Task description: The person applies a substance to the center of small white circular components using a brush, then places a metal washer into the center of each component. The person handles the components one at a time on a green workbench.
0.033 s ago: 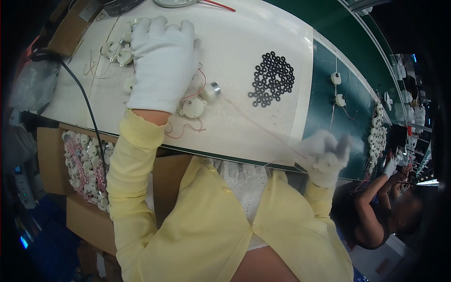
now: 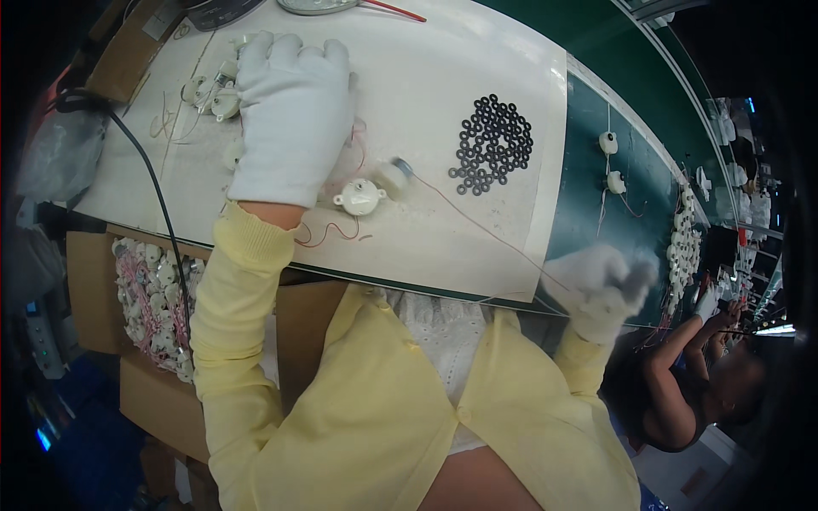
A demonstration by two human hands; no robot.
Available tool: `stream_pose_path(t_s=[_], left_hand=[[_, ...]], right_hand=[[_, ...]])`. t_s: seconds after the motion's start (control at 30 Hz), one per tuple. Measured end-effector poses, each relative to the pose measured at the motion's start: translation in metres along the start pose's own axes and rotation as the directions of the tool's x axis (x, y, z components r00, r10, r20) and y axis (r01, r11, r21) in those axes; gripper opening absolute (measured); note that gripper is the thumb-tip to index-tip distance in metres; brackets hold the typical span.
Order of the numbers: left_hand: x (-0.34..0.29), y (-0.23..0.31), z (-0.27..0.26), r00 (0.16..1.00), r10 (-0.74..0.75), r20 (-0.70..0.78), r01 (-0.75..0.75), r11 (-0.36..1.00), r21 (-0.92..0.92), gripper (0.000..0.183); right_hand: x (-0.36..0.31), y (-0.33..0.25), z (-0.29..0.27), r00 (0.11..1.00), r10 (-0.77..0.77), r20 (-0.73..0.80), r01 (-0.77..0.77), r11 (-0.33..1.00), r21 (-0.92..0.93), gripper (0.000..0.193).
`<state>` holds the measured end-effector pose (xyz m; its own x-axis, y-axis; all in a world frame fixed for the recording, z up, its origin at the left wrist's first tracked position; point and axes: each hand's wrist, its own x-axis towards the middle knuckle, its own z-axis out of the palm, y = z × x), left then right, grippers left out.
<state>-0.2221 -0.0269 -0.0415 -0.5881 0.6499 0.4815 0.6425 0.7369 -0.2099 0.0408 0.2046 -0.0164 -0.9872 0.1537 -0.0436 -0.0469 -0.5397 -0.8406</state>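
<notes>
My left hand [image 2: 294, 119], in a white glove, lies knuckles up over the table with its fingers curled; what is beneath the fingertips is hidden. Beside its wrist sit a round white geared motor [image 2: 360, 197] and a motor with a silver end [image 2: 397, 175]. A thin red wire [image 2: 477, 223] stretches from the silver-ended motor to my right hand [image 2: 601, 285], gloved in white and blurred, near the front edge of the table. My right fingers look closed on that wire. Several more white motors [image 2: 223, 102] lie left of my left hand.
Black rings [image 2: 492, 145] lie heaped on the white table. A green belt [image 2: 588, 196] at the right carries more motors [image 2: 616, 181]. An open carton [image 2: 92, 289] of wired motors stands at lower left, a black cable [image 2: 158, 175] hanging by it. A co-worker [image 2: 682, 383] sits at far right.
My right hand has moved a little to the right. The silver-ended motor has shifted slightly right and turned, and the round motor has moved slightly right. My left hand has hardly moved.
</notes>
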Motion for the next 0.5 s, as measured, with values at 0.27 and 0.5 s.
stream_pose_path(t_s=[0.27,0.5], left_hand=[[-0.009,0.010,-0.001,0.982,0.045,-0.181,-0.083,0.975,-0.208,0.022],[-0.018,0.025,-0.046,0.990,0.032,-0.137,-0.059,0.978,-0.198,0.033]], right_hand=[[-0.027,-0.090,-0.030,0.757,-0.157,0.634,0.205,0.979,-0.001,0.051],[-0.020,-0.076,-0.033,0.888,-0.100,0.450,0.220,0.950,-0.223,0.031]])
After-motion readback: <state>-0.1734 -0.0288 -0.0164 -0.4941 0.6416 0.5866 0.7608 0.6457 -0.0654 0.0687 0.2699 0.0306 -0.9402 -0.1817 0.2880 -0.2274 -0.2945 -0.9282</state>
